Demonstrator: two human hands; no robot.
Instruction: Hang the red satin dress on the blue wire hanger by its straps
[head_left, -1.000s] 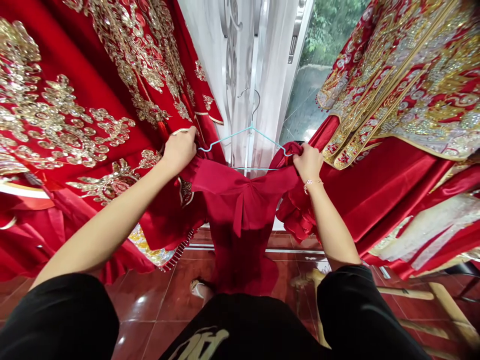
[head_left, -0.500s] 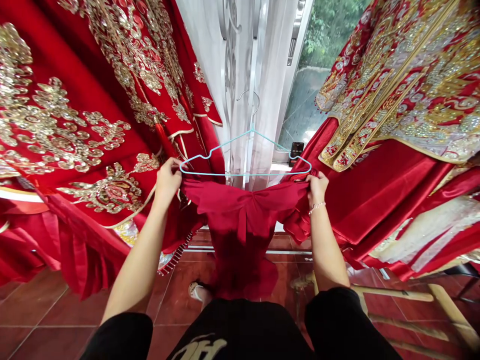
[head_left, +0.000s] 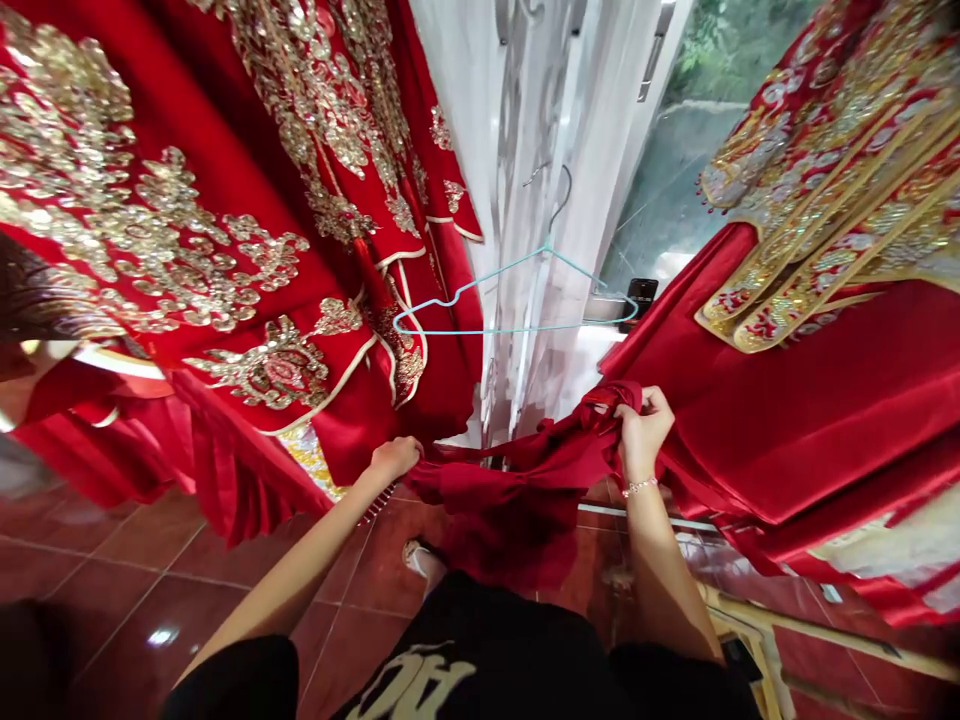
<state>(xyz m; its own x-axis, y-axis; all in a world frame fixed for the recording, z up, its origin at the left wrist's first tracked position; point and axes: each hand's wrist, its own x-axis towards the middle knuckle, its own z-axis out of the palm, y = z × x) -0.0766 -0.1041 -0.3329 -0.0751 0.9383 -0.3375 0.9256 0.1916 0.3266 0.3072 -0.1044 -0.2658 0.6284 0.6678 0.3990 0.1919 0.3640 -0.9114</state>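
A dark red satin garment (head_left: 510, 500) hangs in front of me, its top edge pulled wide and bunched. My left hand (head_left: 394, 458) pinches one end of that edge. My right hand (head_left: 643, 432) grips a gathered fold at the other end. Both hands are well below a light blue wire hanger (head_left: 517, 328), which hangs by its hook against the curtain and touches neither hand nor the garment. The lower part of the garment drops toward my black-clothed lap.
Red robes with gold sequin embroidery hang on the left (head_left: 150, 220) and right (head_left: 840, 190). A sheer white curtain (head_left: 540, 130) stands behind the hanger, with a phone (head_left: 641, 297) on the window ledge. Below lie glossy red floor tiles (head_left: 172, 600) and a wooden frame (head_left: 780, 625).
Both hands have dropped lower with the garment, moving away from the hanger. The garment's top has bunched more at my right hand. The view has tilted, shifting the hanger to the right.
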